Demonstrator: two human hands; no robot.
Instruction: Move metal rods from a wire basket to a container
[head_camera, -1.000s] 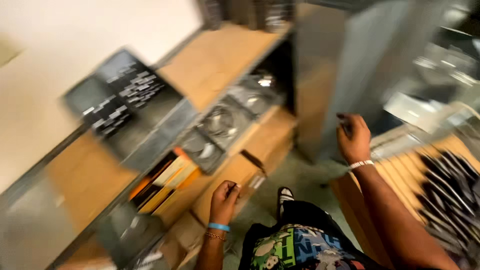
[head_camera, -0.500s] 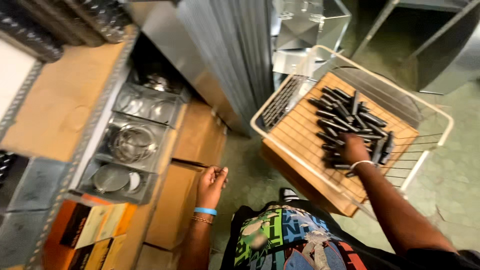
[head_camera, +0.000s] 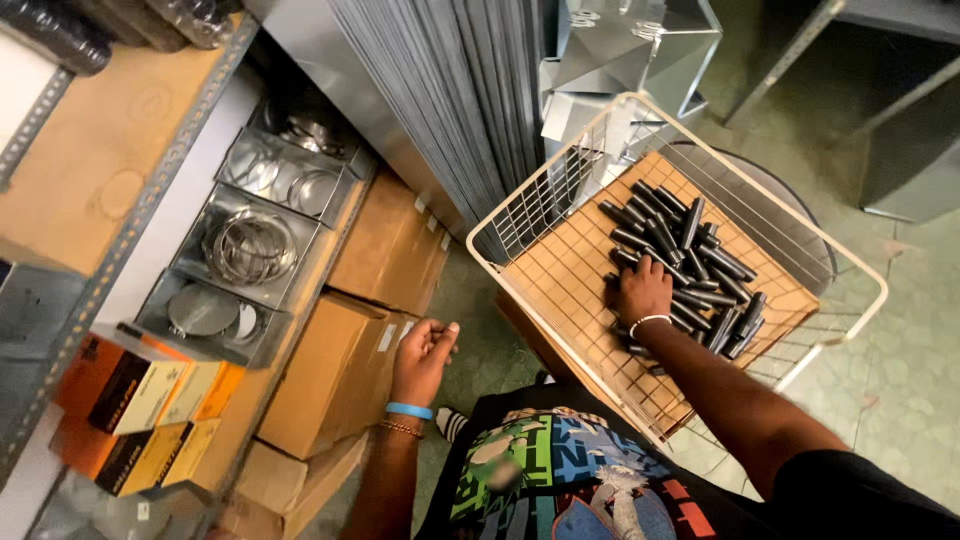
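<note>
My right hand (head_camera: 642, 292) is inside a white wire basket (head_camera: 520, 215) lined with a brown pegboard panel. Its fingers curl down over a pile of short black tubes (head_camera: 690, 255), gripping some at the pile's near-left edge. A pale bracelet circles that wrist. My left hand (head_camera: 425, 352) hangs low beside stacked cardboard boxes (head_camera: 335, 375), its fingers loosely curled. I cannot tell whether something small sits in them. A blue band and a bead bracelet are on that wrist.
A metal shelf at left holds bins of metal rings and discs (head_camera: 250, 245) and orange-and-yellow boxes (head_camera: 140, 400). Grey sheet-metal panels (head_camera: 450, 110) lean upright behind the basket, with folded sheet-metal pieces (head_camera: 620, 50) beyond them. The floor is greenish tile (head_camera: 900, 330).
The view has swung from the shelf to the basket. My right hand has gone down into the basket onto the black tubes. My left hand stays by the boxes.
</note>
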